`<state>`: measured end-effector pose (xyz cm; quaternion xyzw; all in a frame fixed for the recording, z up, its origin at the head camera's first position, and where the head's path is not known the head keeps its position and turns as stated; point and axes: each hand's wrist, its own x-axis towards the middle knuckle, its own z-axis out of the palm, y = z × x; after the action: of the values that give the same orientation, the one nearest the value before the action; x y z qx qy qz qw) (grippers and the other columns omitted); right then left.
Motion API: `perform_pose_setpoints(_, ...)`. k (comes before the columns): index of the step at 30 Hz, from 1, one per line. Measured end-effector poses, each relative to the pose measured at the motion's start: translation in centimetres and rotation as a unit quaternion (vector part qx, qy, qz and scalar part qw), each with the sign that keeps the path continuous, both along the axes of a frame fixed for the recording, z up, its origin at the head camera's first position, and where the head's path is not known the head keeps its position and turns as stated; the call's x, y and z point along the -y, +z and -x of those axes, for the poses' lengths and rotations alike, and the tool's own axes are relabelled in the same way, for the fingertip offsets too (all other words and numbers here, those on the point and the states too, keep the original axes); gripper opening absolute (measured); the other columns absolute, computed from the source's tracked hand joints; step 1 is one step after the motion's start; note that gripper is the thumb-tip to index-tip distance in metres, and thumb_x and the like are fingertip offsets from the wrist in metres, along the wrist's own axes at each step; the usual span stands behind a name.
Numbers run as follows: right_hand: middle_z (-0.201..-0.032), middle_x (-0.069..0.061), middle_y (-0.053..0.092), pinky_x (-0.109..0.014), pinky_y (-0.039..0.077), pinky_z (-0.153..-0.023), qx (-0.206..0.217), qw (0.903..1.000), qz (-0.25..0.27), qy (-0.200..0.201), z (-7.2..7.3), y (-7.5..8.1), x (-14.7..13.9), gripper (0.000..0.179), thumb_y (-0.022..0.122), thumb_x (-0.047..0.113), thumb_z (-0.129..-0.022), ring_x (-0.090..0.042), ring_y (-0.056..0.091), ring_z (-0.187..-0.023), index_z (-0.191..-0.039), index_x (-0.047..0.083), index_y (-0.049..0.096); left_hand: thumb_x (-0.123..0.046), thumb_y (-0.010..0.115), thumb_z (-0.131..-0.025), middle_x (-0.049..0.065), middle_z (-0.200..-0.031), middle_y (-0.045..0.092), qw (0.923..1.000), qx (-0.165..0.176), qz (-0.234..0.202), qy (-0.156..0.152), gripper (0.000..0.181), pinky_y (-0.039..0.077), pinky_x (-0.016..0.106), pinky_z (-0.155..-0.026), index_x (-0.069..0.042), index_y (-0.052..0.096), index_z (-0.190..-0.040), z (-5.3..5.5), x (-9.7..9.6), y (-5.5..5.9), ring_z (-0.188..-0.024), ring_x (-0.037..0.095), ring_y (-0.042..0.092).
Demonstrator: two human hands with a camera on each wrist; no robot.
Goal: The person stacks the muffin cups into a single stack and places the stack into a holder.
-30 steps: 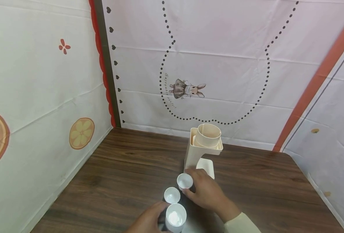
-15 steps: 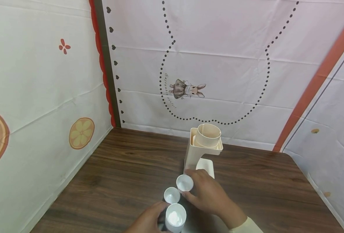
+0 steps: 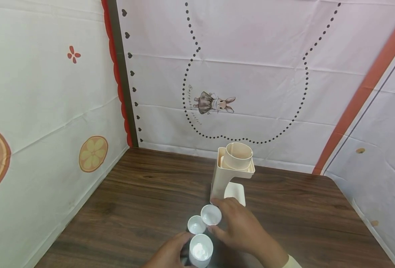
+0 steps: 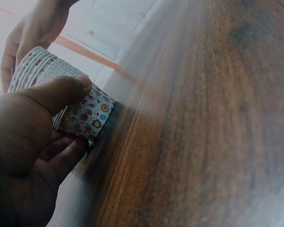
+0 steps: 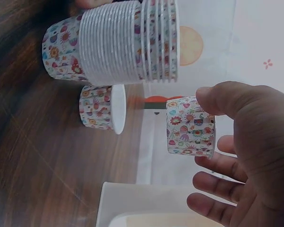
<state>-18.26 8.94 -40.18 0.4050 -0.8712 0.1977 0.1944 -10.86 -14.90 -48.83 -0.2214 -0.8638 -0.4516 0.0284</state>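
Note:
My left hand [image 3: 170, 252] grips a tall stack of nested paper cups [image 4: 80, 116], printed with small colourful flowers, upright on the table. In the head view the stack shows as a white round opening. My right hand [image 3: 241, 227] pinches a single floral paper cup [image 5: 187, 127] between thumb and fingers, held up clear of the table in the right wrist view. Another single cup [image 5: 97, 108] stands upright on the table beside the stack; in the head view its white inside [image 3: 196, 225] overlaps the held cup's edge.
A cream-coloured stand [image 3: 221, 182] with a round open tube [image 3: 238, 155] on top and a flat base [image 3: 235, 192] stands just beyond my right hand. Printed cloth [image 3: 257, 85] hangs behind the dark wood table [image 3: 144, 197] and at both sides.
My right hand has drawn back a little towards me with the cup, which looks larger and closer to the standing cup in the head view. The left hand keeps its grip on the stack.

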Motion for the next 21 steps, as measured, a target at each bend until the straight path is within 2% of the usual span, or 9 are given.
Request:
perform_pose_setpoints(5,-0.123,0.006,0.065,-0.037,0.055,-0.088,-0.008,0.9999,0.005,0.009,-0.7,0.5,-0.1,0.067,0.089,0.038,-0.076,-0.012,0.06,-0.114,-0.133,0.013,0.062,-0.024,0.094,-0.07,-0.012,-0.122,0.061,0.9999,-0.013,-0.005,-0.003,0.074,0.052,0.032,-0.09,-0.023,0.062,-0.136,-0.2,0.0,-0.1,-0.107,0.006,0.058)
perform_pose_setpoints(13,-0.125,0.009,0.063,-0.036,0.055,-0.087,0.001,1.0,0.0,0.009,-1.6,1.0,-0.3,0.069,0.088,0.04,-0.078,-0.008,0.059,-0.115,-0.137,0.016,0.061,-0.029,0.094,-0.072,-0.012,-0.122,0.06,0.9997,0.013,-0.019,-0.011,0.074,0.052,0.031,-0.09,-0.023,0.06,-0.137,-0.1,0.2,0.1,-0.106,0.006,0.058)
perform_pose_setpoints(17,-0.125,0.01,0.063,-0.036,0.055,-0.088,-0.005,0.9998,0.0,0.018,-2.0,1.4,-0.2,0.07,0.088,0.039,-0.078,-0.008,0.059,-0.115,-0.137,0.016,0.06,-0.028,0.094,-0.072,-0.011,-0.123,0.06,0.9998,0.001,-0.017,-0.014,0.076,0.052,0.031,-0.09,-0.023,0.059,-0.139,-0.1,0.1,0.0,-0.107,0.006,0.058)
perform_pose_setpoints(21,-0.123,0.009,0.064,-0.036,0.054,-0.09,-0.012,0.9993,0.0,0.034,-2.4,1.7,-0.2,0.071,0.088,0.037,-0.077,-0.008,0.059,-0.114,-0.138,0.014,0.06,-0.024,0.094,-0.071,-0.01,-0.124,0.061,0.9993,-0.026,-0.017,-0.019,0.079,0.053,0.029,-0.089,-0.021,0.058,-0.141,0.0,0.1,-0.2,-0.107,0.005,0.058)
